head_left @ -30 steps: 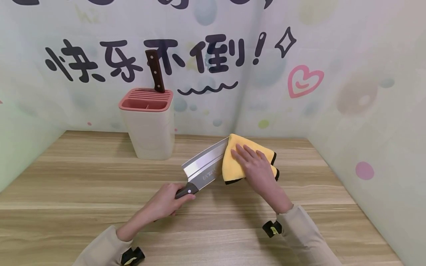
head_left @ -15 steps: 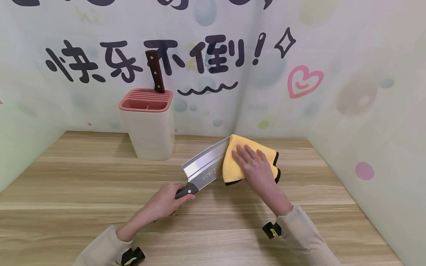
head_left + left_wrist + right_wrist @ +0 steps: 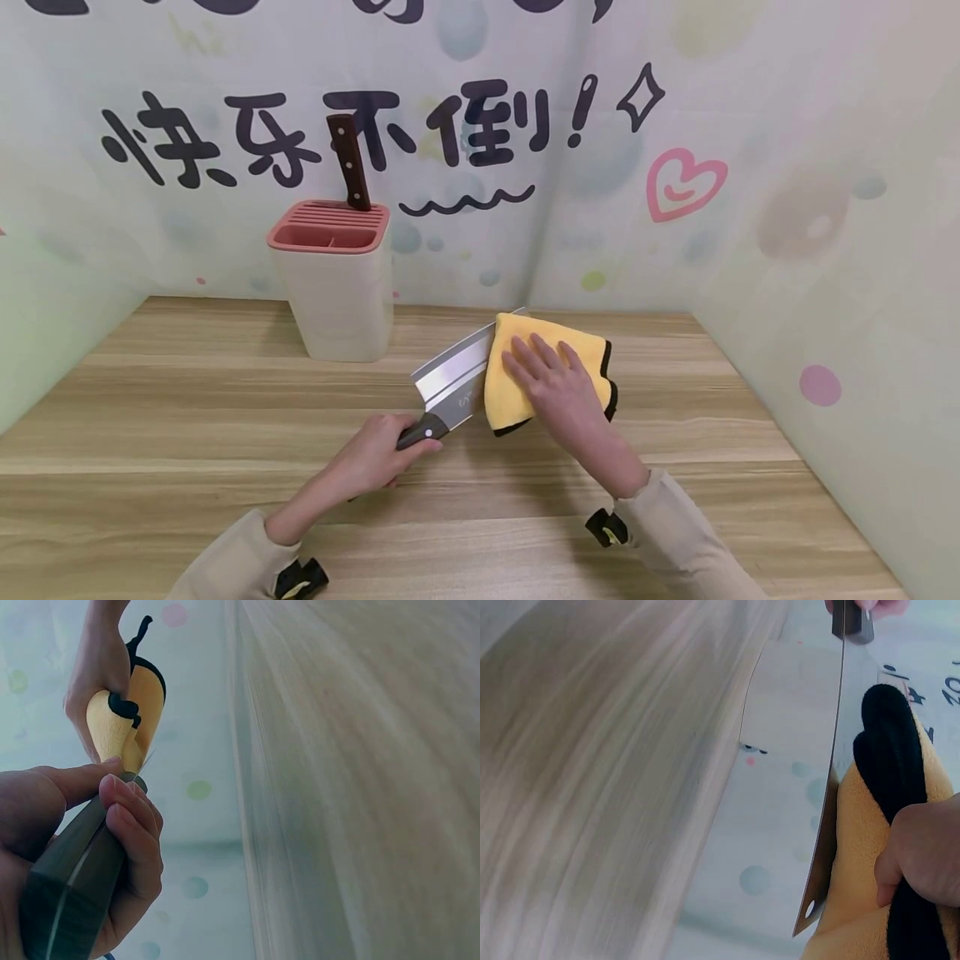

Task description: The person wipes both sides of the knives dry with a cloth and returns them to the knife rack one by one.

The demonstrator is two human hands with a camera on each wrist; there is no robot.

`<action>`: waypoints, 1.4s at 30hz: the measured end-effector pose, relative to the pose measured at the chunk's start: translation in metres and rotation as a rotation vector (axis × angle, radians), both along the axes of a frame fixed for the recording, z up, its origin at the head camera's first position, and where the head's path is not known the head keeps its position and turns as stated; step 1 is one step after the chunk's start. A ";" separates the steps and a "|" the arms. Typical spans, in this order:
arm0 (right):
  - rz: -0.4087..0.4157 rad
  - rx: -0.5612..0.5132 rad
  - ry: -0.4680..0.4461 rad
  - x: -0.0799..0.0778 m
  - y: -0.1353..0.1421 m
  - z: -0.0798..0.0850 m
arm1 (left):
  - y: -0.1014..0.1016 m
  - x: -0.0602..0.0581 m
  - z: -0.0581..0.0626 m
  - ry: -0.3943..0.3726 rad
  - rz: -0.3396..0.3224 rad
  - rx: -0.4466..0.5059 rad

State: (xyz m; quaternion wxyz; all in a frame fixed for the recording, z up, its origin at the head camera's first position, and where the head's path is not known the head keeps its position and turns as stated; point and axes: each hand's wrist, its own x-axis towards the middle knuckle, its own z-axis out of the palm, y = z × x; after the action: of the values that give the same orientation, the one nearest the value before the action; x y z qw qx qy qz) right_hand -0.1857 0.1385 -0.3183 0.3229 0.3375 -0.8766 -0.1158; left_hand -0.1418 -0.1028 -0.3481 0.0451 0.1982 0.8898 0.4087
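— Head view: is the wiping finished?
— Apparently not: above the bench (image 3: 187, 467), the cleaver (image 3: 453, 379) is clasped by the left grip (image 3: 378, 450), its outer end partly covered by the yellow cloth (image 3: 508, 398), pinched in the right grip (image 3: 564, 398).
— And the rest?
— Uncovered near the left grip; cleanliness cannot be judged.

The left sleeve (image 3: 232, 557), toward seven o'clock, and right sleeve (image 3: 686, 537), toward five, were long, plain and pale beige. The left wrist camera (image 3: 303, 573) and right wrist camera (image 3: 602, 527) were black, boxy and yellow-marked. Left hand (image 3: 375, 454) and right hand (image 3: 564, 400) were bare.
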 end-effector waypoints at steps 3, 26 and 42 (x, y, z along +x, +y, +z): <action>0.022 0.022 0.015 0.003 -0.004 0.000 | 0.000 0.000 0.000 -0.001 -0.001 -0.001; 0.223 0.238 0.073 0.015 -0.022 -0.004 | 0.001 -0.001 0.000 -0.043 -0.012 0.012; 0.274 0.333 0.145 0.020 -0.027 -0.004 | 0.002 -0.001 -0.001 -0.040 -0.026 -0.017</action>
State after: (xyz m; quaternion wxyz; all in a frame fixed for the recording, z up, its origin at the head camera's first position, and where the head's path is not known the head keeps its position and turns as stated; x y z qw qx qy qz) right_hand -0.1659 0.1112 -0.3225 0.3374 0.4927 -0.7661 -0.2379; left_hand -0.1432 -0.1009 -0.3493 0.0700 0.2009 0.8894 0.4046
